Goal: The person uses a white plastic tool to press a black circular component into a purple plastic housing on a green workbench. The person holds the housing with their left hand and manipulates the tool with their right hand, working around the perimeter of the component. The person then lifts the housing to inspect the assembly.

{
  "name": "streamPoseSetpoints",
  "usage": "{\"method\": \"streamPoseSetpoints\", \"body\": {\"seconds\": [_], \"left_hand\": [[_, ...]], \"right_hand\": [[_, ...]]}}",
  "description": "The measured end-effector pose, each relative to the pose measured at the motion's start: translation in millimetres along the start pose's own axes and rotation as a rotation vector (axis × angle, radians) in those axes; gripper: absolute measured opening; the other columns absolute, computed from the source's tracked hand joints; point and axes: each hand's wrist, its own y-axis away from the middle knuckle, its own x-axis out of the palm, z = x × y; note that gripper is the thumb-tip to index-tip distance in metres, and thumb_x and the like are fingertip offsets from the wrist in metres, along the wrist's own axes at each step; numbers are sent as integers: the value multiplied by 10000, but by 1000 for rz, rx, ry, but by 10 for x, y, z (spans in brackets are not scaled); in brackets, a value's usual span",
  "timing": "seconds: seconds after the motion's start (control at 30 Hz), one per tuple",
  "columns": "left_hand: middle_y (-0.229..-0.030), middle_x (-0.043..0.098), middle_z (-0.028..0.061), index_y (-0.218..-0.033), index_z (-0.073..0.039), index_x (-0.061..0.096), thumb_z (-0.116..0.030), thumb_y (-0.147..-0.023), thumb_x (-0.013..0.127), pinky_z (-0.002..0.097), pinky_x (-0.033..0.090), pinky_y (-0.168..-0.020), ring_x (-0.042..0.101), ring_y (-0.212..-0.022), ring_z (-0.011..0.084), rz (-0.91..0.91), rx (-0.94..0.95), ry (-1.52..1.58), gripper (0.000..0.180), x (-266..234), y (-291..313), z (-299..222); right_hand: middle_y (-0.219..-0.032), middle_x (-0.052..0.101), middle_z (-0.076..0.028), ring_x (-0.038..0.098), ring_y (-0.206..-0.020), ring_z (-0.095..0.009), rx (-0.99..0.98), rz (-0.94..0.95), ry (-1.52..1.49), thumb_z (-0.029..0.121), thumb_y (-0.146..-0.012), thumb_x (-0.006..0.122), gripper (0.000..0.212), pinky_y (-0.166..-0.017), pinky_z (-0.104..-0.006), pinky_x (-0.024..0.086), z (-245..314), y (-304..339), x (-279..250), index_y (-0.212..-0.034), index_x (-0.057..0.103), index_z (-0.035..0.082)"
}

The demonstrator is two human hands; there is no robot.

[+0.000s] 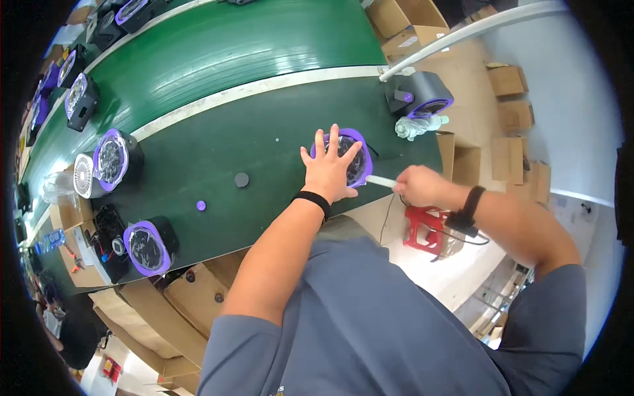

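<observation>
- Counter (218,155): where does the purple unit (355,169) lie on it?
- By the near edge, toward the right end, under the left hand (325,173).
- Is that hand gripping?
- No, it lies open, fingers spread over the unit.
- And the right hand (419,187)?
- Closed around a white stick (382,181), its tip at the unit's right side; whether they touch, I can't tell.
- Far right corner?
- Another unit (430,87) and a bottle (424,125).

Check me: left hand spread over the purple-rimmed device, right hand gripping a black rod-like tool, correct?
Wrong colour only: the head view shows the rod-like tool is white. The right hand grips it; the left hand is spread over the purple-rimmed device.
</observation>
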Motion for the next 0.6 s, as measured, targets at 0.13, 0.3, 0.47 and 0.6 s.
{"method": "streamPoseSetpoints", "body": {"seconds": [0.13,0.3,0.47,0.6], "left_hand": [[-1797,133,213,-1643,-465,402,-519,-587,1003,829,367,-1117,197,-1603,550,-24,-8,-1,1216,12,-1,-23],[-1792,139,222,-1648,-455,403,-504,-604,997,828,370,-1106,187,-1604,551,-27,-10,-5,1202,-26,14,-41],[-1788,132,244,-1660,-445,396,-529,-611,995,806,390,-1092,184,-1589,576,-4,0,-53,1211,-56,3,-44],[-1792,110,230,-1659,-442,398,-526,-610,997,802,393,-1097,173,-1593,572,20,-15,-75,1212,-78,-9,-73]], "right_hand": [[-1041,774,-265,746,-1024,-440,82,-132,-143,293,-1006,693,301,-954,-526,575,-97,63,204,-1155,812,60],[-1038,776,-250,742,-1029,-444,64,-190,-252,252,-998,704,259,-926,-540,572,-124,-5,349,-1158,810,78],[-972,770,-254,744,-976,-455,-33,-325,-287,238,-994,699,240,-886,-551,573,-373,-84,544,-1096,810,51],[-946,767,-254,746,-957,-456,-4,-246,-312,243,-990,703,243,-870,-552,576,-352,0,401,-1052,806,33]]}}
